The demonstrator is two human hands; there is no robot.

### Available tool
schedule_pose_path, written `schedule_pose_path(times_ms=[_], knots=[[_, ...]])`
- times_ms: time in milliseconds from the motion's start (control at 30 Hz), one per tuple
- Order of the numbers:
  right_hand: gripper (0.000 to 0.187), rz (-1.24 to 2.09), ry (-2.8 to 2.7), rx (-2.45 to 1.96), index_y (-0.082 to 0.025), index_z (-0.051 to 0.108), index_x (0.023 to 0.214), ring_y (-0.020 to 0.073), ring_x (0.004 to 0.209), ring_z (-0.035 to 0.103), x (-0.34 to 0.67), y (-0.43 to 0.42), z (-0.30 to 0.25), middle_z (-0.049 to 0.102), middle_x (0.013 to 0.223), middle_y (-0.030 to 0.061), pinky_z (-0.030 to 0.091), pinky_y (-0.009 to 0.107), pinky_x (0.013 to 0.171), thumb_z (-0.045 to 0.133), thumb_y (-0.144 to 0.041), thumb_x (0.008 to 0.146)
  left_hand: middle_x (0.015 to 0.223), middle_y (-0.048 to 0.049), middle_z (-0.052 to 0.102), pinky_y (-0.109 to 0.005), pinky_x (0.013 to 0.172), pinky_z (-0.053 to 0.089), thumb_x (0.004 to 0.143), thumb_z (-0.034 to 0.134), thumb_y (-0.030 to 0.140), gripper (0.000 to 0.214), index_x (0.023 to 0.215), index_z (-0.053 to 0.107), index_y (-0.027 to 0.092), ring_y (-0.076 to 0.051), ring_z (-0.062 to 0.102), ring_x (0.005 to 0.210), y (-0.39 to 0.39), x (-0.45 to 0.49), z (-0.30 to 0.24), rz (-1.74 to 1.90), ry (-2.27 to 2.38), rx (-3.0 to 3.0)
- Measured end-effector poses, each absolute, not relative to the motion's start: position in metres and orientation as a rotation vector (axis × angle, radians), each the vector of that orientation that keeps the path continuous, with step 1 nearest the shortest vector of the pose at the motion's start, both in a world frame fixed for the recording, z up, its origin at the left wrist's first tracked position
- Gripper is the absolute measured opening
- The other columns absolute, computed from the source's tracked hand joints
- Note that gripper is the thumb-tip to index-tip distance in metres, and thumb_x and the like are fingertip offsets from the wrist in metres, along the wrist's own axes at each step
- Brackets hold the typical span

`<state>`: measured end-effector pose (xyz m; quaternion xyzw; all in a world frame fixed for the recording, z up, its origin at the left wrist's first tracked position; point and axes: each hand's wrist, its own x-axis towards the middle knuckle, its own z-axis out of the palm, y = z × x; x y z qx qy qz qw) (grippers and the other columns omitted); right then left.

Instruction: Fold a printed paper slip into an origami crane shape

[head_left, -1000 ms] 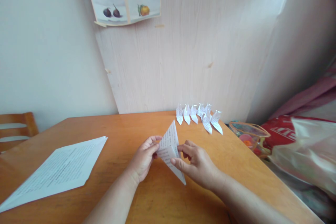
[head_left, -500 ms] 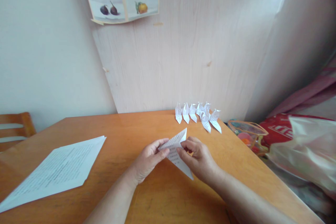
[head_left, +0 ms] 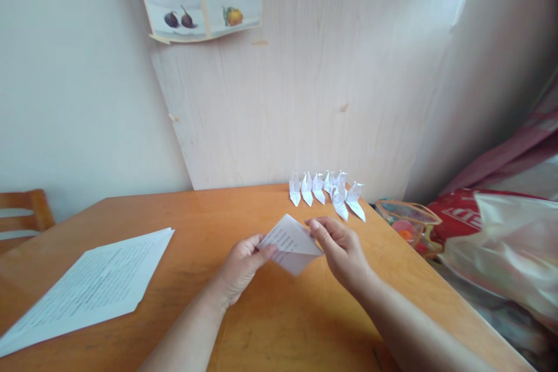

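A: Here's the paper (head_left: 290,244), held over the table (head_left: 270,325), in the middle, between the two hands!

B: Left hand (head_left: 242,270) has it, fingers (head_left: 267,253) clamped on the left corner, thumb on top, the rest tucked beneath.

A: And the right hand (head_left: 344,250)?

B: Up by the far right edge, thumb and forefinger close together; whether they pinch the paper or only brush it, I cannot tell.

A: What a shape, too: folded, a diamond from here, print across the far part, a fold line crossing towards the right corner, the near tip blurred.

B: Look far, right of centre: seven cranes (head_left: 339,203), white, standing near the table's far edge, three in a row on the left, four bunched on the right!

A: Over on the left, sheets (head_left: 91,288), printed, lying flat, well apart from the hands.

B: Far left, a chair (head_left: 26,209); off the table's right side, an orange-rimmed basket (head_left: 429,216) and a pale bag (head_left: 501,250).

A: And up on the far board (head_left: 296,104), left of centre, a poster (head_left: 200,6) of painted fruit
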<state>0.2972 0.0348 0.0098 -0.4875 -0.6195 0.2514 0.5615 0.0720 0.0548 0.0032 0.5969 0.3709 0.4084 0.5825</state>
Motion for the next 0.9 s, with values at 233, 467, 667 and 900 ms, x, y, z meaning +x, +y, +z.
schedule_pose_path(times_ms=[233, 467, 667, 900], knots=[[0.049, 0.676, -1.214, -1.158, -0.019, 0.065, 0.115, 0.026, 0.106, 0.06, 0.301, 0.041, 0.013, 0.069, 0.112, 0.0101, 0.046, 0.035, 0.082, 0.051, -0.061, 0.093, 0.116, -0.0129, 0.072, -0.037, 0.1, 0.043, 0.087, 0.072, 0.036, 0.038, 0.116, 0.071, 0.013, -0.028, 0.063, 0.111, 0.059, 0.07, 0.002, 1.085, 0.75, 1.217], [0.053, 1.168, -1.253, -1.002, -0.021, 0.062, 0.12, 0.0261, 0.106, 0.059, 0.286, 0.033, 0.009, 0.068, 0.118, 0.0104, 0.045, 0.035, 0.08, 0.06, -0.063, 0.087, 0.119, -0.0144, 0.071, -0.038, 0.1, 0.043, 0.087, 0.072, 0.033, 0.038, 0.12, 0.07, 0.013, -0.028, 0.063, 0.111, 0.059, 0.07, 0.006, 1.103, 0.685, 1.131], [0.037, 1.331, -1.189, -0.887, -0.019, 0.069, 0.103, 0.0208, 0.087, 0.061, 0.277, 0.033, 0.005, 0.073, 0.102, 0.007, 0.041, 0.032, 0.073, 0.074, -0.049, 0.081, 0.117, -0.0137, 0.072, -0.04, 0.099, 0.044, 0.089, 0.069, 0.032, 0.036, 0.121, 0.07, 0.014, -0.028, 0.064, 0.108, 0.057, 0.073, 0.003, 1.053, 0.702, 1.161], [0.026, 1.332, -1.112, -0.795, -0.02, 0.074, 0.089, 0.0188, 0.081, 0.063, 0.277, 0.036, 0.007, 0.075, 0.09, 0.0034, 0.045, 0.032, 0.077, 0.078, -0.043, 0.078, 0.117, -0.0134, 0.072, -0.04, 0.1, 0.043, 0.088, 0.071, 0.034, 0.039, 0.121, 0.07, 0.014, -0.028, 0.064, 0.109, 0.056, 0.073, 0.003, 1.009, 0.734, 1.211]])
